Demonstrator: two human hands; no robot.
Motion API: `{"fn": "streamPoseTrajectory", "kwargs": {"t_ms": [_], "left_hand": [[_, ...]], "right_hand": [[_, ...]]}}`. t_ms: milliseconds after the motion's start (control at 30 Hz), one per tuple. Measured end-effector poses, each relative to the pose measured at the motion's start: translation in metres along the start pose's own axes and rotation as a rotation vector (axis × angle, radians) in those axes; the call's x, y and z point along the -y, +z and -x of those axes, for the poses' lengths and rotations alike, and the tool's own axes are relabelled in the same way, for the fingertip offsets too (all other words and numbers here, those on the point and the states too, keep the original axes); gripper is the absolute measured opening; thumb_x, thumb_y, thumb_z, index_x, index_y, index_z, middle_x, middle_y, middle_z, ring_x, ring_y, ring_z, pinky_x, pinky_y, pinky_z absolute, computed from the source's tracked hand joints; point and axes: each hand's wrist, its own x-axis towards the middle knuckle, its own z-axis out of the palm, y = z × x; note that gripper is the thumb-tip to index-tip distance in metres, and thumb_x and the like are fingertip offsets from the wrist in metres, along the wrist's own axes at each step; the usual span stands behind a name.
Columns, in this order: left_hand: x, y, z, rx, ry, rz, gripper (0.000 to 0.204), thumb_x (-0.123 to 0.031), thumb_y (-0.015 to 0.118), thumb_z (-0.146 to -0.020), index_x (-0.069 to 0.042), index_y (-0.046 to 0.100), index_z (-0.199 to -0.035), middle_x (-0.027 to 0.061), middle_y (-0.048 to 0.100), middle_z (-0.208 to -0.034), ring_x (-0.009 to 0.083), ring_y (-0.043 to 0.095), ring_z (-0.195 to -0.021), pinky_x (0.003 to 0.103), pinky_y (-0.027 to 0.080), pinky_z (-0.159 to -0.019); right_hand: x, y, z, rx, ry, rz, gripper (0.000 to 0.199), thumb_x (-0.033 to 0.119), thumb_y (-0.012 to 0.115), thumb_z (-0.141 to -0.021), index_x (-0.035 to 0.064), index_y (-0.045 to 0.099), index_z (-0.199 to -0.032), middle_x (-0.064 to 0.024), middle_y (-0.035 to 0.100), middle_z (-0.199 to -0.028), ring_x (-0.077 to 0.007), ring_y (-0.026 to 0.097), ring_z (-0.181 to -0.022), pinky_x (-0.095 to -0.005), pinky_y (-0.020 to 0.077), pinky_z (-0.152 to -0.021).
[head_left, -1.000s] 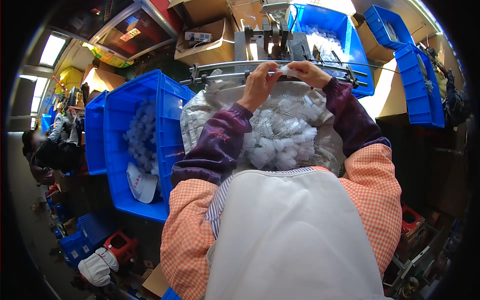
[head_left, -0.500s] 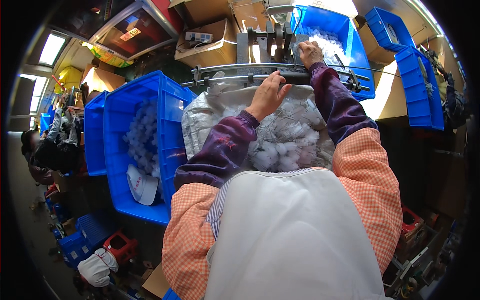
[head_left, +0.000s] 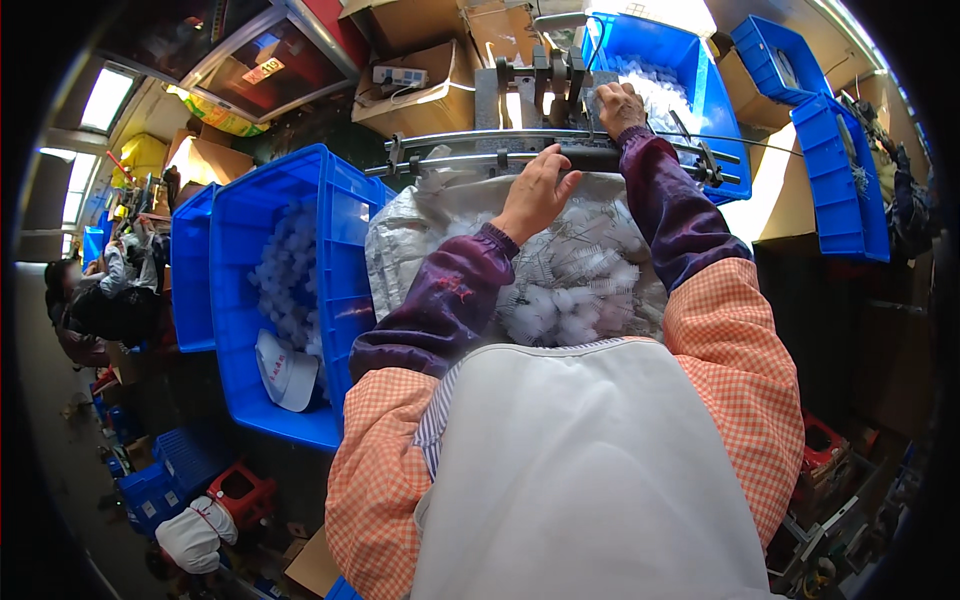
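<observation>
The sack [head_left: 400,250] of small white bristly brushes [head_left: 570,290], a silvery woven bag lying open in front of the person, takes up the middle of a crowded workshop, with no bare surface showing around it; cardboard boxes [head_left: 430,95] and a dark-framed window [head_left: 230,50] fill the room's far side, and another person [head_left: 100,300] sits at the left edge. A large blue crate [head_left: 330,260] stands just left of the sack, holding more white brushes and a white cap [head_left: 285,370], with a second blue crate [head_left: 190,270] beside it. Beyond the sack a metal rail [head_left: 470,150] of a small machine crosses the view, and behind that another blue crate [head_left: 710,90] holds white pieces; further blue bins [head_left: 835,180] stand at the right. The left hand [head_left: 535,190] rests with fingers bent on the sack's far rim, touching the dark bar [head_left: 600,158] under the rail, so the brushes lie just below and near it. The right hand [head_left: 620,105] is well apart from the brushes, up at the machine past the rail, fingers curled; whether it grips anything there cannot be told. Purple sleeves [head_left: 450,300] and a white apron [head_left: 590,480] cover the sack's near edge.
</observation>
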Motion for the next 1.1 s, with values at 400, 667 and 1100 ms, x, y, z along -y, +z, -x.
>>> {"fn": "streamPoseTrajectory", "kwargs": {"t_ms": [400,667,1100], "left_hand": [[0.0010,0.0006,0.0008,0.000,-0.003,-0.010,0.033,-0.031,0.051,-0.087,0.002,0.052,-0.095,0.0236,0.048,-0.118,0.0371,0.050,-0.104,0.038,0.042,-0.086],[0.0019,0.0012,0.0006,-0.016,0.013,-0.021,0.032,-0.030,0.051,-0.087,0.001,0.052,-0.095,0.0229,0.048,-0.118,0.0366,0.051,-0.103,0.038,0.043,-0.084],[0.0020,0.0011,0.0009,-0.010,0.011,-0.025,0.031,-0.029,0.052,-0.087,0.001,0.052,-0.095,0.0228,0.048,-0.119,0.0364,0.052,-0.101,0.038,0.044,-0.082]], "right_hand": [[0.0021,-0.0018,-0.0007,0.075,0.051,-0.014,0.018,0.021,0.053,-0.081,0.0108,0.059,-0.094,-0.0068,0.059,-0.098,-0.0277,0.051,-0.098,-0.0391,0.0398,-0.083],[0.0035,-0.0040,-0.0011,0.109,0.068,-0.011,0.019,0.022,0.051,-0.080,0.0101,0.058,-0.093,-0.0068,0.059,-0.098,-0.0270,0.050,-0.100,-0.0388,0.0391,-0.085],[0.0055,-0.0029,-0.0039,0.169,0.138,-0.002,0.022,0.024,0.048,-0.081,0.0099,0.057,-0.094,-0.0072,0.058,-0.103,-0.0273,0.047,-0.104,-0.0400,0.0359,-0.087]]}}
